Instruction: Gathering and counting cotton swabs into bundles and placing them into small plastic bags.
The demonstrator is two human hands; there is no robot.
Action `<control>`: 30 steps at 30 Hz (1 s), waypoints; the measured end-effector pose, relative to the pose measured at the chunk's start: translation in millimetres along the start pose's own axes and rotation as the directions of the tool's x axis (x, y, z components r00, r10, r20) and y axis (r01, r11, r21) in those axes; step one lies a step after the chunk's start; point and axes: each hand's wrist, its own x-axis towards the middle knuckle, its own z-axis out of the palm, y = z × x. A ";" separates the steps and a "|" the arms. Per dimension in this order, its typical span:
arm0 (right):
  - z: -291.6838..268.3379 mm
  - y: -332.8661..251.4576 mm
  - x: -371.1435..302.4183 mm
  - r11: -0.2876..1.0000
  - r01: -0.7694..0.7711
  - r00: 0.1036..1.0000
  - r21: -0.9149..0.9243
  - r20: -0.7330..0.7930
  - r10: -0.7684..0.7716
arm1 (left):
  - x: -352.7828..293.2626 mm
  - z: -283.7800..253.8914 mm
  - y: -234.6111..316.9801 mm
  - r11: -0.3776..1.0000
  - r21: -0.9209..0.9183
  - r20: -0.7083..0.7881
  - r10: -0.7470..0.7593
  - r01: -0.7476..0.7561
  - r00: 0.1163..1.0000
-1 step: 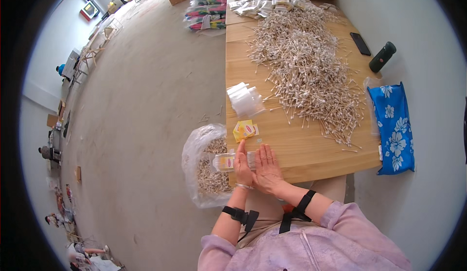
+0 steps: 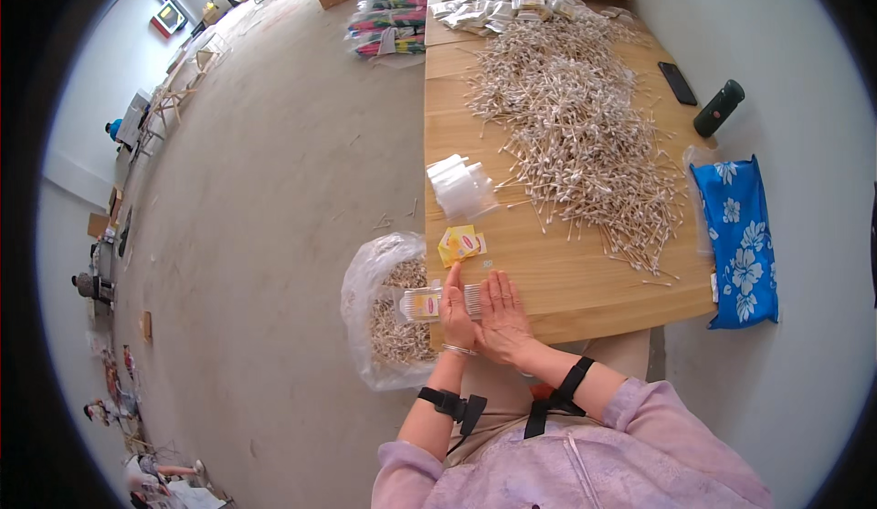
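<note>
A small clear bag of cotton swabs [image 2: 420,304] with a yellow and red label lies at the table's left edge, its left end beside a larger bag. Across its middle rests my left hand [image 2: 455,315], seen nearly edge-on, fingers stretched forward. My right hand [image 2: 504,319] lies flat beside it, fingers extended near the swab tips at the bag's right end; the heels of both hands touch. Just beyond the left fingertips are a few yellow label cards [image 2: 459,245]. Farther up sits a stack of clear empty bags [image 2: 460,186].
A large heap of loose cotton swabs [image 2: 585,116] covers the table's middle, with filled packets [image 2: 498,2] behind. Along the right stand a phone [image 2: 677,83], a dark green bottle [image 2: 719,108] and a blue floral pouch [image 2: 738,244]. A plastic sack of swabs [image 2: 358,312] is left of the table.
</note>
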 end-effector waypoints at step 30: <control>5.0 -23.3 7.6 0.999 -0.036 0.998 -0.036 0.048 0.038 | 25.2 -102.5 -32.8 0.750 0.645 -0.014 0.202 -0.145 0.979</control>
